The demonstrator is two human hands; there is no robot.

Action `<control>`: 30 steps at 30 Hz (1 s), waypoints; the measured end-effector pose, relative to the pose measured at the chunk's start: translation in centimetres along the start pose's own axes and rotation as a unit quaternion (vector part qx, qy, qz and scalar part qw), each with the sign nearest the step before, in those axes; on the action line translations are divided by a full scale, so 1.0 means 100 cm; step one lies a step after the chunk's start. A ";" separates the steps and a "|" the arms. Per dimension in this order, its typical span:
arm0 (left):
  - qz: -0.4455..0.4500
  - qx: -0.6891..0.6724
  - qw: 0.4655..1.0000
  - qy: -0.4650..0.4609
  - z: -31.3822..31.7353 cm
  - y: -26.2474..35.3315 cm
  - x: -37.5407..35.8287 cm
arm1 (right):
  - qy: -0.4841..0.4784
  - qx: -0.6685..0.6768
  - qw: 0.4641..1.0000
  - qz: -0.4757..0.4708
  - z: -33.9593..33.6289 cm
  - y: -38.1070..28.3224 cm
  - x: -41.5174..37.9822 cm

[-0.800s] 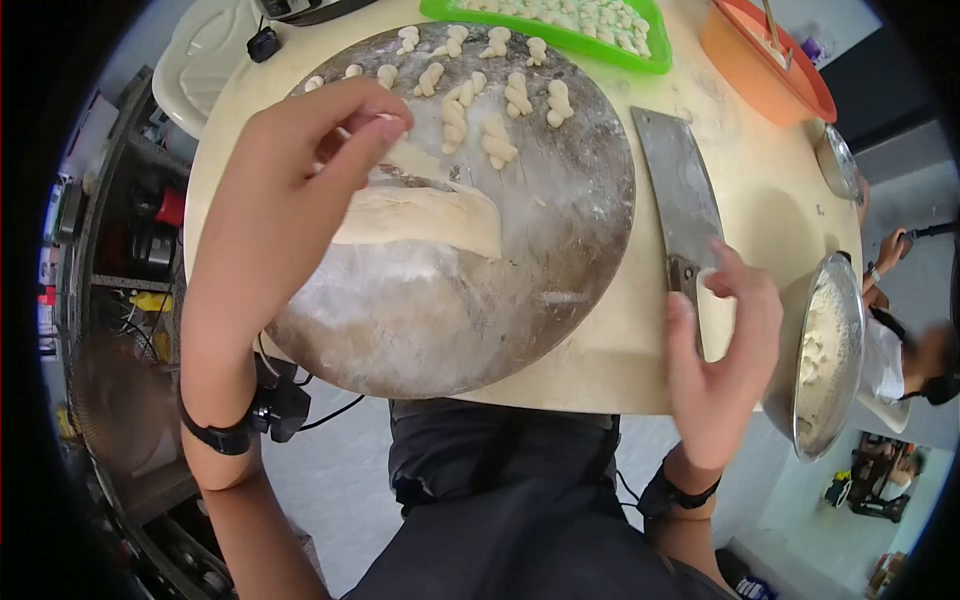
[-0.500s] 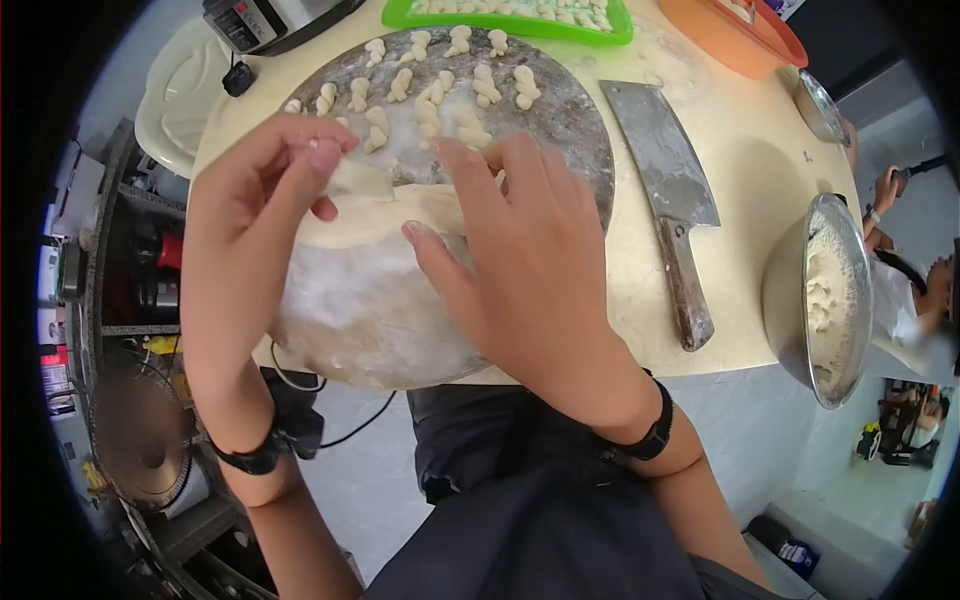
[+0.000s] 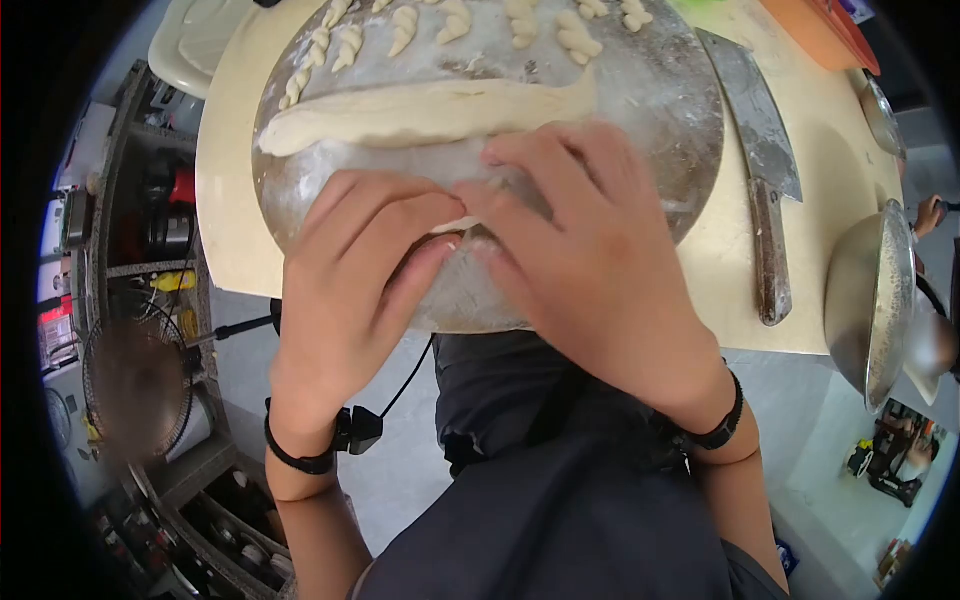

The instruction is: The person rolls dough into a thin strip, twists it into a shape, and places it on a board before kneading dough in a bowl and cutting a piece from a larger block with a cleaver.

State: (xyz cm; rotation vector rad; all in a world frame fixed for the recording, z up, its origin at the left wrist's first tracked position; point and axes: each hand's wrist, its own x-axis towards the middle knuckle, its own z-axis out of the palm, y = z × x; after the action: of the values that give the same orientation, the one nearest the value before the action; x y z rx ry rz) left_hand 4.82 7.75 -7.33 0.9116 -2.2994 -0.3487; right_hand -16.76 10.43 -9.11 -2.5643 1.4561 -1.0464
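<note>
A long pale slab of dough lies across the floured round board. Just below it, my left hand pinches a small dough piece between thumb and fingers. My right hand meets it from the other side, its fingertips bent against the same piece, which is mostly hidden. Several twisted dough pieces lie along the board's far side.
On the right a cleaver rests by the board, partly over its edge. Farther right stand a metal bowl and an orange basin. A fan is at the left, and part of another person shows at the far right.
The view has shifted down and left over the board. Both hands have come together below the slab; the small piece went from beside the slab to between them.
</note>
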 end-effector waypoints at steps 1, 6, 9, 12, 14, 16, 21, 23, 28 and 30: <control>-0.009 0.002 1.000 -0.001 -0.001 0.000 -0.001 | -0.007 0.004 1.000 0.004 0.000 0.000 0.001; 0.003 -0.001 1.000 -0.014 0.000 0.005 0.002 | -0.056 -0.083 0.995 -0.009 -0.022 0.003 0.005; 0.017 -0.001 1.000 -0.010 0.004 0.003 0.001 | -0.065 -0.071 0.995 -0.009 -0.028 0.007 -0.001; -0.033 0.000 0.999 0.012 0.008 0.008 0.000 | -0.069 -0.050 0.996 -0.004 -0.035 0.013 -0.001; -0.041 0.016 0.999 0.014 0.009 0.014 0.004 | -0.065 -0.033 0.997 -0.006 -0.034 0.016 -0.001; -0.052 0.031 0.998 0.015 0.010 0.016 0.003 | -0.055 -0.016 0.998 -0.008 -0.030 0.019 -0.002; -0.054 0.057 0.996 0.031 0.013 0.014 -0.001 | -0.045 -0.024 0.999 0.004 -0.029 0.018 0.002; -0.033 0.098 0.992 0.069 0.014 0.010 0.003 | -0.043 -0.031 0.999 0.006 -0.029 0.019 0.003; -0.026 0.137 0.990 0.017 0.005 0.018 -0.003 | -0.082 0.027 0.996 0.019 -0.039 0.020 0.002; -0.025 0.115 0.993 -0.002 0.002 0.019 -0.012 | -0.064 0.066 0.995 0.040 -0.043 0.020 0.000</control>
State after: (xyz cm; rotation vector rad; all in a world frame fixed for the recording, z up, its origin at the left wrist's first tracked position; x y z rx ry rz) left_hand 4.41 9.94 -7.20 1.0835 -2.3569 -0.1074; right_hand -20.67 10.58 -6.47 -2.4126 1.3955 -0.9174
